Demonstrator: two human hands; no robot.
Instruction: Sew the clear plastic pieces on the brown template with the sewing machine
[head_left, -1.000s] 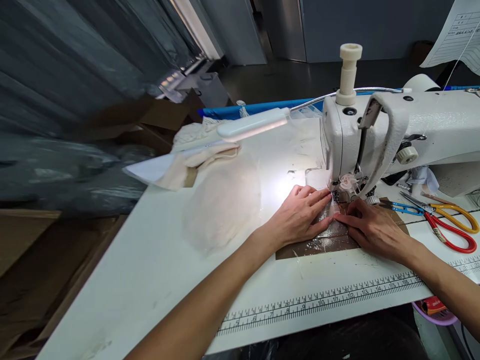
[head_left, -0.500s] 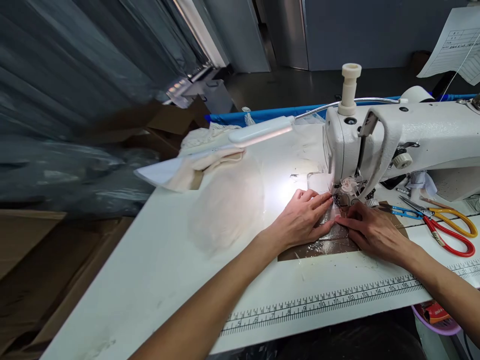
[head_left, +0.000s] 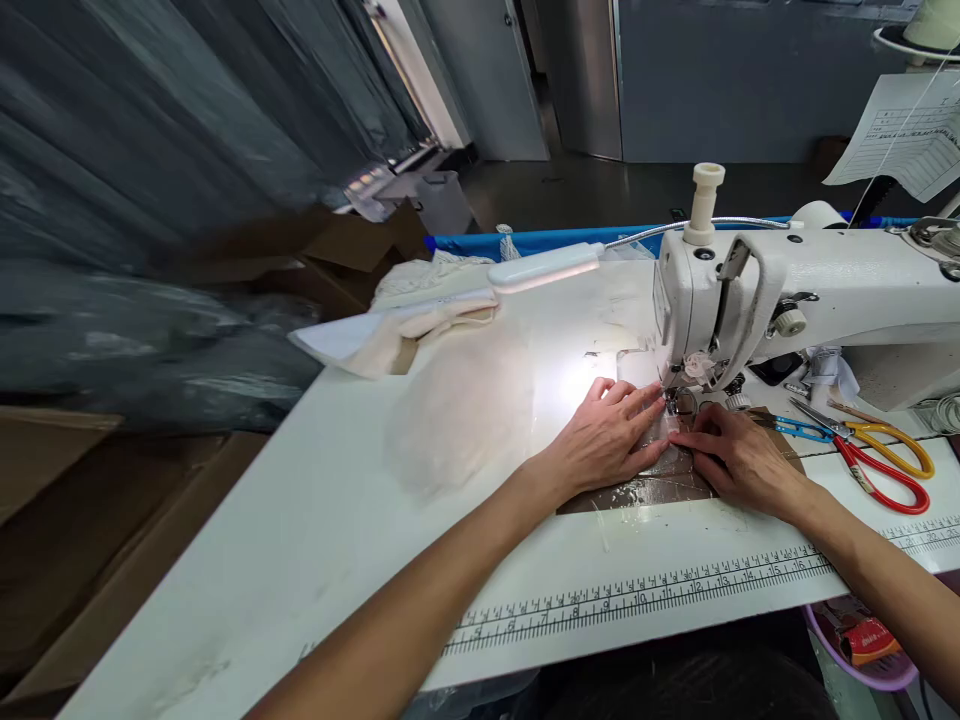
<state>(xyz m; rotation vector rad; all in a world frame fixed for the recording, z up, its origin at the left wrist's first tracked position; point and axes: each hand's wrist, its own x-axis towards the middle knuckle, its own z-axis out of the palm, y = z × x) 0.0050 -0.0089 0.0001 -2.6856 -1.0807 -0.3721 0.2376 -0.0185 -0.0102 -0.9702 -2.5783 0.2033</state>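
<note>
Just below the sewing-machine head [head_left: 684, 310], apparently guiding a small pale piece [head_left: 671, 425] lying there; seems to call next for slow, straight feeding. Seen with left hand [head_left: 609, 437] flat and unclenched at one side, right hand [head_left: 739, 462] curled in from the other; cannot tell whether pinching.

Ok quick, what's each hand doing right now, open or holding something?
Left hand: open, palm down, fingertips by the sewing machine.
Right hand: fingers bent beside the pale cloth; can't tell if gripping.
</note>
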